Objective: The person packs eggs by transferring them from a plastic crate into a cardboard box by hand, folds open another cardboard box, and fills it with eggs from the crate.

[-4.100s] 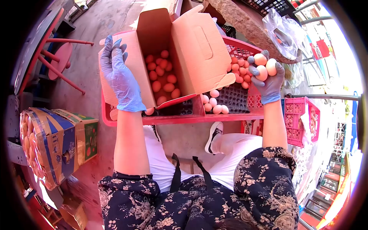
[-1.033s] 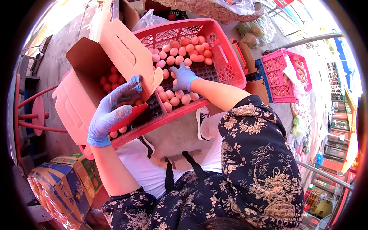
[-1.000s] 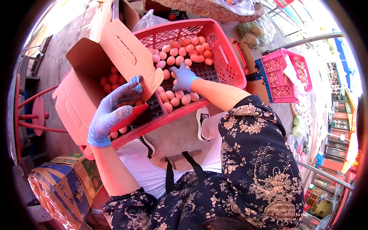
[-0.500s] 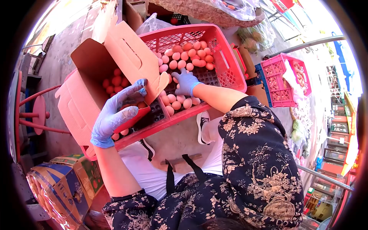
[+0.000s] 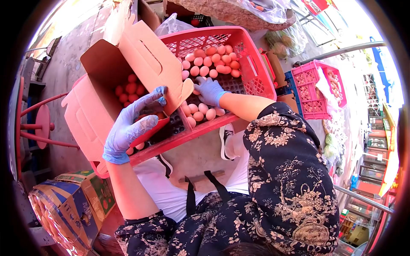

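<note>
My left hand [image 5: 130,128], in a blue glove, is at the near corner of an open cardboard box [image 5: 92,117], its curved fingers on the box's flap and its thumb apart from them. Reddish-brown eggs [image 5: 130,90] lie inside the box. The box rests on the left part of a red plastic crate [image 5: 192,132]. In my right hand [image 5: 210,92], also gloved, the fingers close around an egg [image 5: 196,90] that shows only partly. Loose eggs [image 5: 207,61] lie beyond this hand on a dark egg tray [image 5: 235,87], and more lie nearer to me.
A pink crate of eggs [image 5: 311,91] stands at the right beside a metal rail [image 5: 341,49]. Plastic-wrapped cartons [image 5: 70,205] lie at lower left, and a red stool [image 5: 42,127] is at the far left. A stone slab [image 5: 230,15] lies behind the red crate.
My right hand's fingers have drawn in toward the egg beside them. My left hand stays at the box corner. The whole view has shifted slightly.
</note>
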Demonstrator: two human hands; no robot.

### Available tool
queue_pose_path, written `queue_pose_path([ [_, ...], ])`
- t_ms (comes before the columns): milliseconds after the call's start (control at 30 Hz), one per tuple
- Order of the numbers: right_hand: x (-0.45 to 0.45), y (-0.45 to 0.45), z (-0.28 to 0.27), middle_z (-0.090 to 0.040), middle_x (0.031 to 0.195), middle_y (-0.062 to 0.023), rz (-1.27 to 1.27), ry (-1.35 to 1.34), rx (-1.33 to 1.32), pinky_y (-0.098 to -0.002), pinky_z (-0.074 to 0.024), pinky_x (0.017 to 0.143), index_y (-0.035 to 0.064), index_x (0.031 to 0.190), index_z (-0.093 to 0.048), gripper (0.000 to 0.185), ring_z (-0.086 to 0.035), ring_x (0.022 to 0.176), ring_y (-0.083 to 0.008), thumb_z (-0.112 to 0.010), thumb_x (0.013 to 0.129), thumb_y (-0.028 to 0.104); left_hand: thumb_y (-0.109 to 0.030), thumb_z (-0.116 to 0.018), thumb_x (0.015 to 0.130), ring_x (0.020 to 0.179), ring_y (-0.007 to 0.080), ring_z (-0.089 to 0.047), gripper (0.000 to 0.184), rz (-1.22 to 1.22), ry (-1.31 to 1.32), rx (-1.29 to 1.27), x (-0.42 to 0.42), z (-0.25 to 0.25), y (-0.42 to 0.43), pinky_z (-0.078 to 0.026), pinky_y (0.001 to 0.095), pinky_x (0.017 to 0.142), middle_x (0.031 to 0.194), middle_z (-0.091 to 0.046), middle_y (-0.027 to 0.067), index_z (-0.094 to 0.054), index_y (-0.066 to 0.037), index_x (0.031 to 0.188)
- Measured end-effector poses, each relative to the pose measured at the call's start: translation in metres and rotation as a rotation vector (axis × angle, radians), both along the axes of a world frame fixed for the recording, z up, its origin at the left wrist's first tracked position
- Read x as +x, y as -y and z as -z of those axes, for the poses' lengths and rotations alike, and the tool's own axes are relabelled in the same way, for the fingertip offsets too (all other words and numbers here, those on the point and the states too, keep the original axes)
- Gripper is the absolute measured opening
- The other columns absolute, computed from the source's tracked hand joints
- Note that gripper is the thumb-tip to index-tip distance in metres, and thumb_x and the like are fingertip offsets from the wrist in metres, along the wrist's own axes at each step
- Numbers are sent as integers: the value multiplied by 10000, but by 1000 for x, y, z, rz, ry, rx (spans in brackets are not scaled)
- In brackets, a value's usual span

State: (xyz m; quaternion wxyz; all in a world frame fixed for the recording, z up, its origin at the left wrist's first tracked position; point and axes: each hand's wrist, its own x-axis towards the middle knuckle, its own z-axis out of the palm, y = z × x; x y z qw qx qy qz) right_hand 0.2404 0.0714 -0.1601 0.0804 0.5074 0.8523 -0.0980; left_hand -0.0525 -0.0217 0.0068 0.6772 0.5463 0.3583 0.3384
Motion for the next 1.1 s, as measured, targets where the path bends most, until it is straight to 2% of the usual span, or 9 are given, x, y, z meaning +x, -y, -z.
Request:
queue_pose_path([
  [67, 4, -3, 7, -427, 1254, -122, -157, -31, 26, -513, -477, 797, 236, 1175, -541, 393, -486, 1078, -368, -614, 789, 259, -398, -673, 778, 1135, 175, -481, 747, 0, 7, -5, 0, 1, 0, -358, 326, 1011, 1268, -529, 78, -441, -7, 1371],
  [167, 0, -3, 5, -409, 1259, -134, -90, -58, 18, -528, -476, 803, 229, 1161, -540, 386, -483, 1074, -374, -621, 788, 288, -407, -676, 775, 1130, 172, -480, 753, -6, 17, -6, 0, 0, 0, -362, 323, 1004, 1236, -539, 82, -443, -8, 1370],
  [367, -23, 12, -9, -359, 1263, -183, 261, -47, -77, -538, -475, 842, 224, 1140, -545, 382, -445, 1113, -410, -636, 778, 310, -346, -667, 806, 1136, 169, -479, 690, -2, 17, -6, -4, 3, 1, -371, 318, 998, 1227, -542, 88, -446, -14, 1369],
  [633, 7, -30, 19, -453, 1178, -204, 123, -137, -162, -411, -427, 953, 158, 1145, -574, 480, -472, 1103, -380, -680, 685, 243, -163, -615, 867, 1151, 167, -472, 540, -28, -40, -43, -1, 2, 2, -387, 314, 992, 1256, -528, 83, -455, -26, 1364],
  [800, 10, -34, 14, -437, 1221, -214, 113, -262, -236, -385, -451, 924, 152, 1168, -564, 488, -540, 1046, -376, -662, 693, 206, -106, -599, 868, 1137, 159, -481, 519, -48, -31, -32, -2, 12, 1, -397, 304, 983, 1234, -532, 80, -462, -50, 1365],
  [900, 8, -35, 11, -500, 1141, -186, 77, -227, -211, -365, -484, 866, 158, 1179, -560, 489, -571, 1003, -338, -667, 707, 223, -87, -593, 867, 1130, 153, -485, 515, -64, -23, -38, -1, 12, 2, -400, 299, 978, 1222, -536, 82, -464, -53, 1365],
  [1000, 11, -30, -24, -561, 959, -120, 411, -604, -448, -331, -484, 819, 107, 1064, -571, 350, -570, 907, -266, -662, 745, 219, -83, -592, 866, 1115, 150, -496, 504, -79, -40, -33, 1, 9, 2, -406, 291, 970, 1201, -547, 84, -476, -47, 1354],
  [1033, 25, -46, 6, -579, 889, -47, 470, -772, -464, -326, -507, 717, 98, 1042, -561, 306, -585, 844, -200, -656, 807, 270, -83, -593, 865, 1110, 149, -500, 499, -82, -61, -32, 3, 6, 2, -408, 289, 966, 1190, -553, 84, -481, -46, 1350],
  [1100, 36, -56, -4, -592, 916, -22, 779, -1233, -913, -341, -502, 634, 105, 1037, -550, 274, -598, 826, -186, -630, 853, 292, -79, -590, 864, 1098, 148, -507, 489, -89, -71, -29, 3, 4, 1, -412, 286, 962, 1181, -563, 79, -492, -45, 1341],
])
